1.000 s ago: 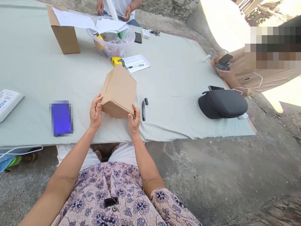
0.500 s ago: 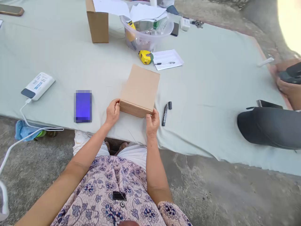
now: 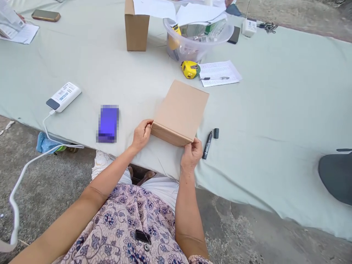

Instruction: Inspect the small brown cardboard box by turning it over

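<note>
A brown cardboard box (image 3: 183,108) sits at the near side of the cloth-covered table, its plain top facing up. At its near left corner my left hand (image 3: 142,135) is closed, thumb and fingers pinching the edge. My right hand (image 3: 191,156) grips the near right corner in the same way, thumb towards me. Just right of that hand lie an uncapped black marker (image 3: 207,145) and its loose cap (image 3: 216,133). To the left is a purple-blue, pixelated rectangular thing (image 3: 108,123); its kind cannot be made out.
Beyond the box are a yellow tape measure (image 3: 190,69), a paper with a pen (image 3: 220,73), a filled plastic basin (image 3: 187,51) and an upright cardboard box (image 3: 136,33). A white power bank (image 3: 64,96) with a cable lies left, a dark cap (image 3: 337,178) far right.
The view has swung left, so everything on the table appears shifted to the right. Both hands keep their hold on the box corners. The person's hand at the right has left the view.
</note>
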Action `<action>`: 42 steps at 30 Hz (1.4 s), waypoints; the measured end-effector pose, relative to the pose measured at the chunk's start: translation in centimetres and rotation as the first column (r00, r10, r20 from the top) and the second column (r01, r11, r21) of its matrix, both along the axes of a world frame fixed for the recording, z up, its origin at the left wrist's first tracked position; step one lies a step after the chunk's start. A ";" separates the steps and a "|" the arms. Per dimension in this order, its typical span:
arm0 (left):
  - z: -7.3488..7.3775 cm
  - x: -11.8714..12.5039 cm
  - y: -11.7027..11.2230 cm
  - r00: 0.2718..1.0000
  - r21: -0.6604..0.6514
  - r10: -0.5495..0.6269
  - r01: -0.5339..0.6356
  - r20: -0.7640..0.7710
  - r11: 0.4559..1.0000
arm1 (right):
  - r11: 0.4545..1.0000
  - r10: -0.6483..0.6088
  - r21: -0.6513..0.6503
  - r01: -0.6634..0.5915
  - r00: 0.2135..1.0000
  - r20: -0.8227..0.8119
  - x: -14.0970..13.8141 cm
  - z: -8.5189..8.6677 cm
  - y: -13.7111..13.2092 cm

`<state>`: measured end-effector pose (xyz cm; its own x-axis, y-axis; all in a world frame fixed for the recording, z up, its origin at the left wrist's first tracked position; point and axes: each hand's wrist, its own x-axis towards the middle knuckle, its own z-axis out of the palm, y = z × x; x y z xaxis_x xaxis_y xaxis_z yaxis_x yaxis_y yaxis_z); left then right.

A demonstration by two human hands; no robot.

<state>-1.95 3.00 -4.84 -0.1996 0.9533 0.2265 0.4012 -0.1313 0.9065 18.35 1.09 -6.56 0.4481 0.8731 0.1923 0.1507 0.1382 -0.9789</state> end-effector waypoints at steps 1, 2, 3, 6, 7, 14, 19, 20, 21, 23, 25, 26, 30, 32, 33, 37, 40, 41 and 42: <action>0.1 0.0 0.0 1.000 -0.005 0.000 -0.001 -0.008 1.000 | 1.000 0.002 -0.003 -0.002 1.000 -0.009 0.0 0.0 0.0; 0.2 0.0 0.0 1.000 -0.010 0.001 -0.001 -0.015 1.000 | 1.000 0.004 -0.004 -0.004 1.000 -0.019 0.0 0.0 0.0; 0.3 0.1 0.0 1.000 -0.012 0.002 -0.002 -0.018 1.000 | 1.000 0.008 -0.003 -0.008 1.000 -0.029 0.0 0.0 0.0; 0.4 0.1 -0.1 1.000 -0.016 0.007 -0.007 -0.022 1.000 | 1.000 0.023 -0.001 -0.023 0.999 -0.045 0.1 -0.1 0.0; 0.4 0.2 -0.1 1.000 -0.020 0.010 -0.011 -0.025 1.000 | 1.000 0.027 -0.002 -0.027 0.998 -0.048 0.1 -0.2 0.0; 0.3 0.1 0.0 0.997 -0.042 0.019 -0.022 -0.076 0.999 | 0.999 0.032 -0.004 -0.032 0.998 -0.048 0.2 -0.5 0.0; 0.3 0.1 0.0 0.997 -0.017 0.017 -0.019 -0.075 1.000 | 0.999 0.036 -0.003 -0.036 0.997 -0.073 0.3 -0.7 0.1; 0.3 0.1 0.0 0.997 -0.011 0.017 -0.018 -0.075 1.000 | 0.999 0.036 -0.004 -0.036 0.997 -0.071 0.3 -0.7 0.2; 0.3 0.1 0.0 0.997 -0.007 0.017 -0.018 -0.076 1.000 | 0.999 0.034 -0.003 -0.034 0.997 -0.066 0.3 -0.8 0.2; 0.2 0.1 0.0 0.997 -0.006 0.018 -0.018 -0.078 1.000 | 1.000 0.031 0.000 -0.031 0.998 -0.055 0.3 -0.8 0.3; 0.2 0.1 0.1 0.997 -0.014 0.017 -0.018 -0.074 1.000 | 1.000 0.028 0.006 -0.028 0.998 -0.049 0.3 -0.8 0.3; 0.2 0.1 0.1 0.997 -0.019 0.016 -0.017 -0.069 1.000 | 1.000 0.028 0.008 -0.028 0.999 -0.046 0.3 -0.8 0.3; 0.3 0.1 0.0 0.999 -0.022 0.014 -0.015 -0.048 1.000 | 1.000 0.023 0.008 -0.022 0.999 -0.047 0.3 -0.7 0.2; 0.4 0.1 -0.1 0.999 -0.016 0.013 -0.014 -0.048 1.000 | 1.000 0.028 0.005 -0.028 0.998 -0.061 0.3 -0.7 0.1; 0.4 0.1 -0.1 0.999 -0.011 0.012 -0.013 -0.049 1.000 | 0.999 0.032 0.002 -0.032 0.997 -0.066 0.3 -0.7 0.1; 0.3 0.2 0.0 1.000 0.012 0.007 -0.006 -0.027 1.000 | 0.999 0.043 -0.013 -0.044 0.996 -0.072 0.2 -0.9 0.3; 0.0 0.0 0.3 1.000 0.012 0.001 -0.001 0.001 1.000 | 1.000 0.027 0.015 -0.026 0.997 -0.071 0.2 -0.4 0.3; -0.1 -0.1 0.3 1.000 0.020 0.015 -0.015 0.022 1.000 | 0.999 0.000 0.050 0.003 0.997 -0.075 0.2 0.1 0.0; 0.0 -0.2 0.0 0.998 0.038 0.044 -0.046 0.050 0.998 | 0.994 -0.036 0.099 0.045 0.995 -0.088 0.1 0.7 -0.5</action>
<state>-2.11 3.04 -4.87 -0.2542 0.9337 0.2523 0.3624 -0.1499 0.9199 18.47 0.58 -5.88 0.5013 0.8321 0.2374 0.0740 0.2322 -0.9699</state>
